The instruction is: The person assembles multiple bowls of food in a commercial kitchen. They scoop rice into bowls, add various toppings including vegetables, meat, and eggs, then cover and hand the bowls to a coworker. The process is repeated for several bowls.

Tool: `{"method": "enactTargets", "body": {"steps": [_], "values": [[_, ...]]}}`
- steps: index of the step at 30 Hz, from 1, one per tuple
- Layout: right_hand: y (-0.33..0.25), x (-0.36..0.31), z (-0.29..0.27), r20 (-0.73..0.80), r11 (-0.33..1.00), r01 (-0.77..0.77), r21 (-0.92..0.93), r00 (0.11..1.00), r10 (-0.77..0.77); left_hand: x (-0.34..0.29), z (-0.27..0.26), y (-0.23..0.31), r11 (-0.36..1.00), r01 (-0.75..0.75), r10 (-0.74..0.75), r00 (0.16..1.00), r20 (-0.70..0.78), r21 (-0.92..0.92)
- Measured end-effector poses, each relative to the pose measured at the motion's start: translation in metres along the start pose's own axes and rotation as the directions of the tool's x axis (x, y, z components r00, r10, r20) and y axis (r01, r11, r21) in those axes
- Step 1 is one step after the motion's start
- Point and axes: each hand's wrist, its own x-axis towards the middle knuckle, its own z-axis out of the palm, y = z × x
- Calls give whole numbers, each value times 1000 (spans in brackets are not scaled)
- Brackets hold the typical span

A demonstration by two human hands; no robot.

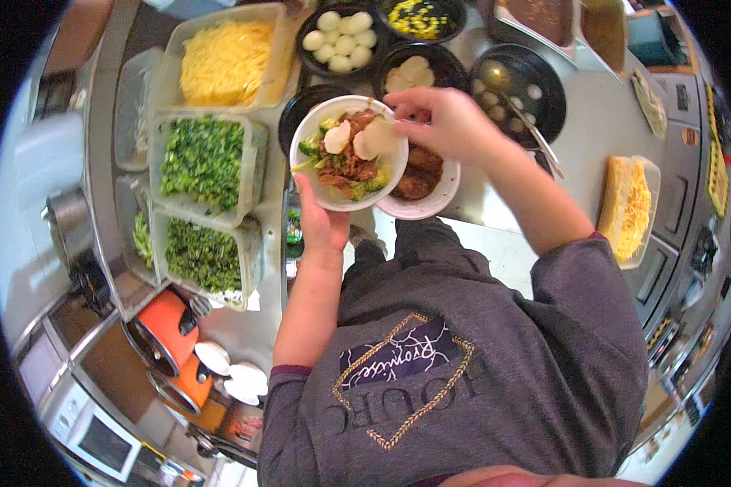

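L hand (325,223) grips white bowl (398,167) of meat (366,171) & broccoli (374,182) over bench (586,130) edge; R hand (451,120) has fingers part-curled at rim, can't tell if holding pale slice (371,140). Prob. topping step; next placement calls for steady, level bowl.

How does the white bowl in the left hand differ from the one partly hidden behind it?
Support: the held bowl is in the left hand; no hand holds the second bowl.
Contents: the held bowl shows green pieces, pale slices and brown food; the second bowl's visible part shows only brown food.
View: the held bowl is nearer the camera, hiding part of the second bowl.
Shared: both are white and round.
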Motion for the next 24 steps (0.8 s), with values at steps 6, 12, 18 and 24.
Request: {"method": "enactTargets", "body": {"steps": [6,12,18,24], "values": [[62,-74,-72,-419,669,-484,-564,866,272,14,11,-9,995,74,-75,997,17,61],[115,-132,-93,-355,652,-627,-426,779,517,17,19,-8,990,111,-119,988,98,85],[103,-143,-91,-241,796,-571,-202,817,525,19,31,-9,982,127,-137,988,65,141],[96,-170,-91,-131,785,-526,327,797,589,25,39,-15,985,123,-135,986,93,123]]}}
